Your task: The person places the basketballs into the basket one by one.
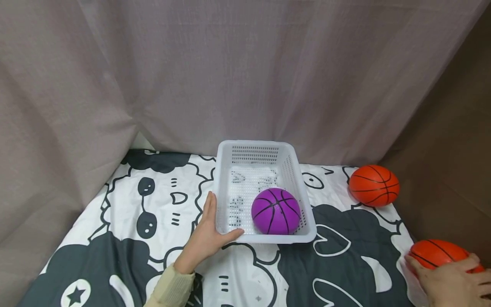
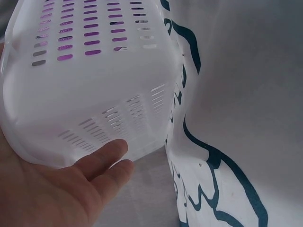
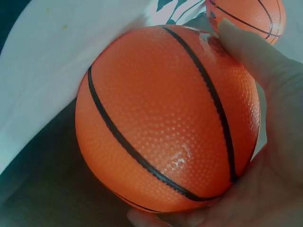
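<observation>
A white plastic basket with slotted walls holds a small purple basketball in its near right part. My left hand rests on the basket's near left corner, its straight fingers along the outer left side and the thumb at the near rim. In the left wrist view, two fingertips lie against the slotted wall. Far to the right, my right hand grips a small orange basketball, thumb on one side and fingers curled at the other.
A second orange basketball sits on the patterned cloth near the back right. Grey curtain hangs close behind the basket, and a brown drape borders the right side.
</observation>
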`<state>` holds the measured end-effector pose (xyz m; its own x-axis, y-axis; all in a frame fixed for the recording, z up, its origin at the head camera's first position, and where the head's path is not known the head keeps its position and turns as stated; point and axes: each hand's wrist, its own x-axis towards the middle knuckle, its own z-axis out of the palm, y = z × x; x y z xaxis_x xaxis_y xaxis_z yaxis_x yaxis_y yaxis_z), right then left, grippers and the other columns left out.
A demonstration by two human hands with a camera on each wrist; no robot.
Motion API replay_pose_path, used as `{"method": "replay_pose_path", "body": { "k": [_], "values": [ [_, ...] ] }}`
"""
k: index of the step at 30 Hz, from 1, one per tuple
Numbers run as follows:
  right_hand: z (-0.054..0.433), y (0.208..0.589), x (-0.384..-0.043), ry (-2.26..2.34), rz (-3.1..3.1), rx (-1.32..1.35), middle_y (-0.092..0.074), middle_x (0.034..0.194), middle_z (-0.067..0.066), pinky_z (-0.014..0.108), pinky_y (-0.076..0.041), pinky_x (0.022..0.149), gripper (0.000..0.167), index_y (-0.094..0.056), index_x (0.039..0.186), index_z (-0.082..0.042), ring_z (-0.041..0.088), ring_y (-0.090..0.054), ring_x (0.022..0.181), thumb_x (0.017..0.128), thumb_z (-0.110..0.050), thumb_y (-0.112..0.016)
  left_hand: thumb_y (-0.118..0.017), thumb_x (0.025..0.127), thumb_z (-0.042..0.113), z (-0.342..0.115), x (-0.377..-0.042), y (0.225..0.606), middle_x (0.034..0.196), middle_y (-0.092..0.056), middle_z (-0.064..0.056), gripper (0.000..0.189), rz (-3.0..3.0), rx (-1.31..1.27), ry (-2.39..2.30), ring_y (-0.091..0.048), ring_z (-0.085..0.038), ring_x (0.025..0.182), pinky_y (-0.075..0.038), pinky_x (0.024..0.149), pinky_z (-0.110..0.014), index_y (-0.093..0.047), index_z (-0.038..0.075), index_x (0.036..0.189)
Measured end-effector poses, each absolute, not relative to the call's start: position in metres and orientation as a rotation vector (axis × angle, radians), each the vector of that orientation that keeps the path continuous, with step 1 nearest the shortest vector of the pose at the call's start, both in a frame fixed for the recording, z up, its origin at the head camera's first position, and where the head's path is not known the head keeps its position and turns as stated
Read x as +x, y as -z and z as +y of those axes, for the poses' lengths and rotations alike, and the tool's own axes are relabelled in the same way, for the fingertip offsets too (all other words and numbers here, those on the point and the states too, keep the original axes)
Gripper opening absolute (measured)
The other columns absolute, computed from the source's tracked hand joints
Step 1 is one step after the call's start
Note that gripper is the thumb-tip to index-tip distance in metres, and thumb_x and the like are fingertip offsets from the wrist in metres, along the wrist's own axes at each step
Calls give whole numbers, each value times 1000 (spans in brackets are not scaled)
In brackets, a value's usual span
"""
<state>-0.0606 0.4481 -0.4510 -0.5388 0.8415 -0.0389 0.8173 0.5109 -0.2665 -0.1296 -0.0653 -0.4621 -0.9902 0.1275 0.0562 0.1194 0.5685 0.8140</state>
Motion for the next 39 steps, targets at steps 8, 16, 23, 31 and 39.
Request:
{"method": "replay_pose_path", "body": {
  "k": [8,16,23,31,39],
  "values": [
    [449,446,-60,-386,-2623,-1384,-3,140,47,72,-19,104,110,9,146,10,62,-13,128,85,-42,-66,-75,69,68,-64,-130,463,162,11,-2,130,2789,216,-1413,-23,-34,142,-30,110,-50,3,11,156],
    [439,438,-76,-559,-2589,-1219,2,144,46,75,-10,104,117,6,148,9,63,-4,131,82,-58,-64,-76,71,64,-65,-128,464,162,10,-1,129,2768,221,-1442,-22,-35,142,-28,110,-51,4,12,156],
    [417,421,-95,-679,-2553,-1074,-5,144,44,74,-10,103,121,2,151,5,60,-8,131,78,-59,-71,-74,69,69,-66,-129,464,162,10,-2,130,2783,225,-1440,-20,-34,143,-28,111,-50,3,12,157],
    [392,407,-113,-758,-2543,-882,-15,142,40,72,-19,94,122,-3,154,-2,55,-18,126,74,-60,-74,-76,70,65,-65,-130,463,162,10,-2,129,2792,225,-1437,-24,-36,141,-31,109,-51,3,12,157],
    [367,398,-129,-804,-2530,-719,-19,146,34,69,-22,94,117,-8,155,-7,49,-20,130,74,-57,-76,-76,71,64,-66,-129,463,162,11,-1,129,2786,229,-1435,-20,-33,143,-28,111,-50,5,13,156]
  ]
}}
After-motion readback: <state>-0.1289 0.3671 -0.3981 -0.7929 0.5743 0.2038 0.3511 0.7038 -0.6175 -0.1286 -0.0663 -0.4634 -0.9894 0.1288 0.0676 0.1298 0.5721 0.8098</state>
